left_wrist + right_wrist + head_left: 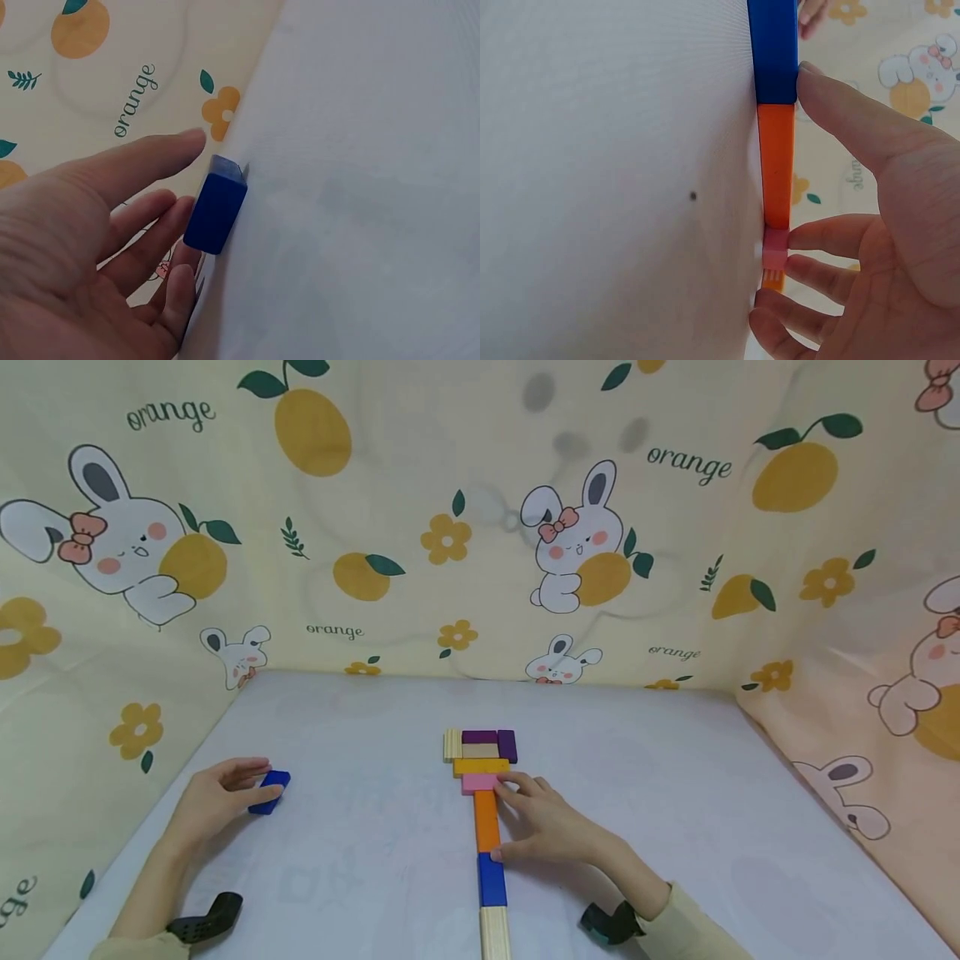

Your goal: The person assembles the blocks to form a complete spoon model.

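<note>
On the left of the white table a blue block (270, 792) stands between the parted thumb and fingers of my left hand (217, 802). In the left wrist view the thumb is a little apart from that block (215, 213). My right hand (551, 827) is spread along a line of blocks. Its thumb touches a second blue block (492, 880) near the seam with an orange block (487, 821); a fingertip rests at the pink block (478, 784). In the right wrist view the thumb and fingers lie along the sides of the blocks.
Beyond the pink block lie a yellow-orange block (481, 767), a ribbed pale block (452, 745), a tan block (480, 750) and two purple blocks (507, 746). Another ribbed pale block (495, 933) ends the line at the near side. Printed cloth walls (480, 443) surround the table.
</note>
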`<action>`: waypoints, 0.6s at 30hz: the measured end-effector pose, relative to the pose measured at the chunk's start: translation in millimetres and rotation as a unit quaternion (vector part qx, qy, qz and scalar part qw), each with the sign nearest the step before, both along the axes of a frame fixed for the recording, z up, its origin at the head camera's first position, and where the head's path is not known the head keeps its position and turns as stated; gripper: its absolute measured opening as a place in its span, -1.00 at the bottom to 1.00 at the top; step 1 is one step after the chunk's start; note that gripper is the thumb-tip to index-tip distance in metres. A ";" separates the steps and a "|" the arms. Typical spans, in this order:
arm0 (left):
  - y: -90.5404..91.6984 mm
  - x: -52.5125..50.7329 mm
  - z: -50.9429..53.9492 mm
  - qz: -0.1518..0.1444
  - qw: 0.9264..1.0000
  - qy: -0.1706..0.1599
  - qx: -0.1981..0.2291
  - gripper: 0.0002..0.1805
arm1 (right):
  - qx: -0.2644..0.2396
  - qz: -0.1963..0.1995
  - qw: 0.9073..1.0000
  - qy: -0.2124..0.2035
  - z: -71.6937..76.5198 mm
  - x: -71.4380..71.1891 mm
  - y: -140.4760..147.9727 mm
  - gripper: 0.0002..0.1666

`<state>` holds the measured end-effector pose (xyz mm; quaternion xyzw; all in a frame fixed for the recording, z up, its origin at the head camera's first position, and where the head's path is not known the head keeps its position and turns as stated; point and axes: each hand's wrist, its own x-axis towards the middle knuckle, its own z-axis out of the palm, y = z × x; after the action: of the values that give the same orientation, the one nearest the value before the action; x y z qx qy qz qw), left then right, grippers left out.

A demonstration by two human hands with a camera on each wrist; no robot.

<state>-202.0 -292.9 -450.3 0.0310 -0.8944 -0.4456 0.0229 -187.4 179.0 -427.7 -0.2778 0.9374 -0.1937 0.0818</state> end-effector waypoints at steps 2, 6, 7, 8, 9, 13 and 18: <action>1.1 -0.2 0.8 -0.011 1.000 -0.006 -0.004 -0.11 | 0.001 0.001 1.000 0.003 0.0 -0.1 0.0 0.15; 2.4 -0.6 0.5 -0.020 1.000 -0.009 -0.009 -0.10 | 0.001 0.002 1.000 0.005 -0.9 -0.4 0.1 0.15; 2.4 -0.6 0.1 -0.022 1.000 -0.007 -0.009 -0.12 | 0.001 0.002 1.000 0.005 -1.0 -0.3 0.1 0.15; 2.2 -0.8 -0.4 -0.023 1.000 -0.004 -0.009 -0.13 | 0.000 0.002 1.000 0.006 -1.0 -0.2 0.1 0.15; 2.1 -0.8 -0.8 -0.025 1.000 -0.001 -0.009 -0.15 | -0.001 0.003 1.000 0.006 -1.4 -0.3 0.2 0.15; 1.6 -0.6 -1.9 -0.028 0.999 0.010 -0.011 -0.19 | -0.002 0.005 1.000 0.008 -0.9 0.3 0.2 0.15; 1.6 -0.8 -1.2 -0.029 0.999 0.009 -0.013 -0.19 | -0.002 0.005 1.000 0.005 0.0 0.6 0.5 0.16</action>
<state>-202.8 -291.3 -451.5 0.0007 -0.9005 -0.4345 0.0188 -186.8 179.6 -427.7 -0.2832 0.9360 -0.1939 0.0777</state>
